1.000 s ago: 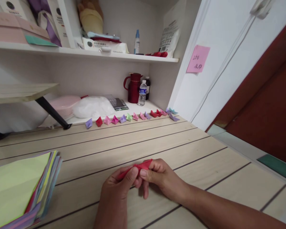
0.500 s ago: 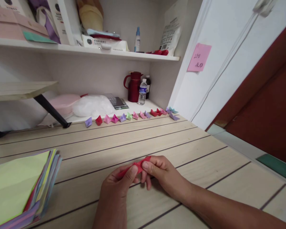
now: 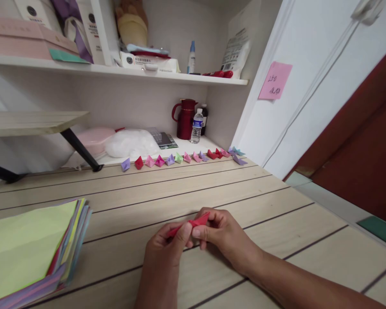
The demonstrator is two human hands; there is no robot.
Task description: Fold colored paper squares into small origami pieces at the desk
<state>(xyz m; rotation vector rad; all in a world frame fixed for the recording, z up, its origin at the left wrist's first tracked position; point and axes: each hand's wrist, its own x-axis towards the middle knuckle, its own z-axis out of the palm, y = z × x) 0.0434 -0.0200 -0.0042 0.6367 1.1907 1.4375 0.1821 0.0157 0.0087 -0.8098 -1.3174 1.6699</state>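
Note:
A red folded paper boat (image 3: 200,220) is held between my two hands, a little above the wooden table (image 3: 122,240). My left hand (image 3: 172,242) pinches its left end, thumb on the near side. At its right part, my right hand (image 3: 217,229) grips the paper between thumb and bent fingers. Fingers cover much of the boat, so its full shape is partly hidden. Along the table's far edge runs a row of small folded paper boats (image 3: 160,161) in purple, red, pink and green.
A stack of coloured paper (image 3: 28,244), yellow-green on top, lies at the left. Behind the boats stand a dark red jug (image 3: 185,120) and a water bottle (image 3: 197,126). A small raised shelf (image 3: 38,122) on black legs (image 3: 82,149) is at the far left.
The view has shifted slightly, so most things appear further right. My right thumb and fingers have shifted on the red boat, and more of its pointed right end shows.

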